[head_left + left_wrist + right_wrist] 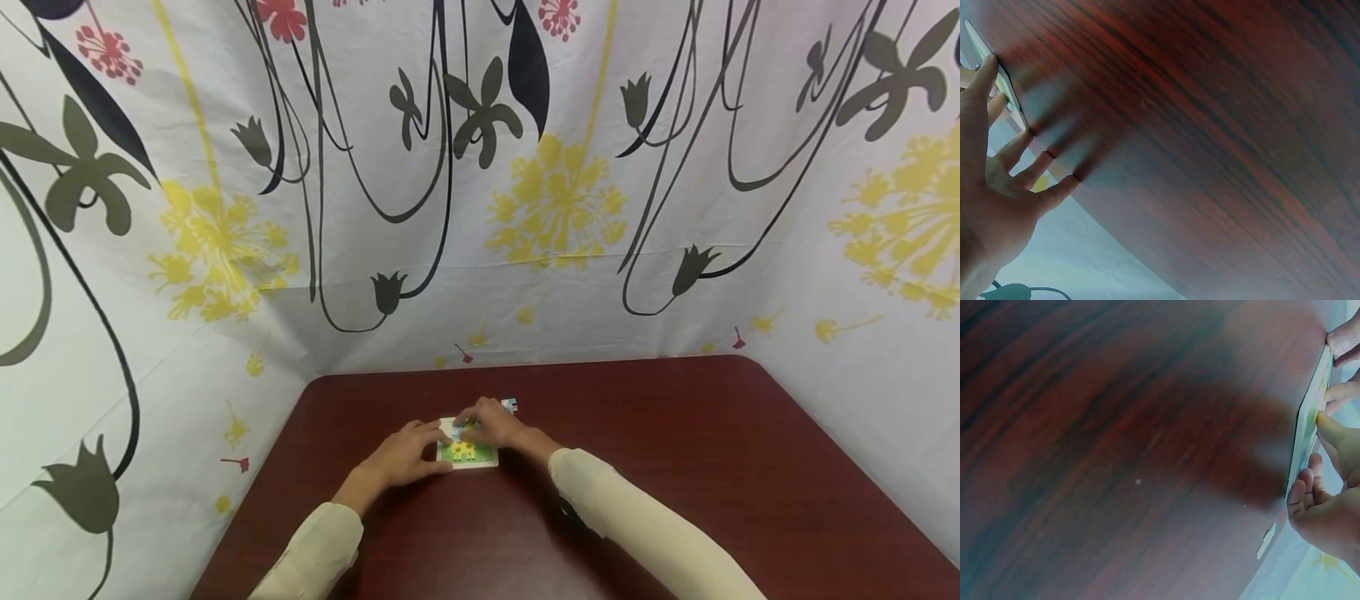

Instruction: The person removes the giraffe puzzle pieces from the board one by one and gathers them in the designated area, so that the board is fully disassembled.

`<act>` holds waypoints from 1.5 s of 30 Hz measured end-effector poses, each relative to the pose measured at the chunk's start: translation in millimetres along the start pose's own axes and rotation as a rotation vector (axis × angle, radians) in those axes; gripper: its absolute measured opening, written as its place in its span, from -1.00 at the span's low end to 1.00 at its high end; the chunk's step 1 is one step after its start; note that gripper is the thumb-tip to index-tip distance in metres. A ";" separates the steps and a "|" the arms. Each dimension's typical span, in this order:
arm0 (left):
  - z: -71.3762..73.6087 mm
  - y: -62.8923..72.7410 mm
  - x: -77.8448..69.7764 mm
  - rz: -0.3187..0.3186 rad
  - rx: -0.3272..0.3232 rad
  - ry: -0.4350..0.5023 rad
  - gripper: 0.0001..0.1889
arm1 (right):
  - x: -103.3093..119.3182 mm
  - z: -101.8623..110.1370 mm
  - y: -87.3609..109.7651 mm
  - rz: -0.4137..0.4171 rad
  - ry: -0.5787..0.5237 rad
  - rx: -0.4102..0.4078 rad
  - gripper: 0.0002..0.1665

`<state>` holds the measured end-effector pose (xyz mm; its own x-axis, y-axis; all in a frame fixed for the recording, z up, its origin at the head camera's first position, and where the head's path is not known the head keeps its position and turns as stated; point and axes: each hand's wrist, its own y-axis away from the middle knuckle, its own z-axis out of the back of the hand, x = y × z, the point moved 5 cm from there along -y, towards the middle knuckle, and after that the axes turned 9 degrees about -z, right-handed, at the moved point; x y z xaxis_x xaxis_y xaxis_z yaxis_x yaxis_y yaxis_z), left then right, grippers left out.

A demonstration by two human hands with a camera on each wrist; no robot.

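A small jigsaw puzzle board (476,457) with a pale rim and a yellow animal on green lies on the table. My left hand (406,454) is at its left side. The thumb touches the near left corner, a finger reaches onto the board, and the other fingers (1035,167) spread out straight to the tabletop. Over the board's far right part is my right hand (491,423), its thumb (1330,430) touching the picture. Whether it pinches a piece is hidden. A loose puzzle piece (510,405) lies just beyond the right hand.
The dark red wooden table (645,467) stretches around the board, with rounded far corners. A white cloth (480,217) with printed flowers hangs behind and along both sides. Something dark (572,512) shows under the right forearm.
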<state>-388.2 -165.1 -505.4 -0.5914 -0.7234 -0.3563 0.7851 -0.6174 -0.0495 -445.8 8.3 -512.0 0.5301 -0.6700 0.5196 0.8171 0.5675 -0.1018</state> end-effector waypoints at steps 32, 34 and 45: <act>-0.6 -0.2 0.7 0.012 -0.006 -0.002 -0.50 | -1.3 13.4 5.0 0.048 -0.142 -0.076 -0.66; -0.6 -0.4 0.3 0.011 -0.008 -0.002 -0.51 | -2.9 15.2 4.8 0.043 -0.146 -0.084 -0.65; -1.6 -0.8 0.2 0.012 -0.012 0.012 -0.54 | -16.3 33.3 5.8 0.003 -0.160 -0.094 -0.66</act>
<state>-388.6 -164.3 -506.9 -0.5793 -0.7271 -0.3683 0.7947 -0.6044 -0.0566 -457.3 38.4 -492.8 0.4959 -0.5798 0.6465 0.8371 0.5170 -0.1785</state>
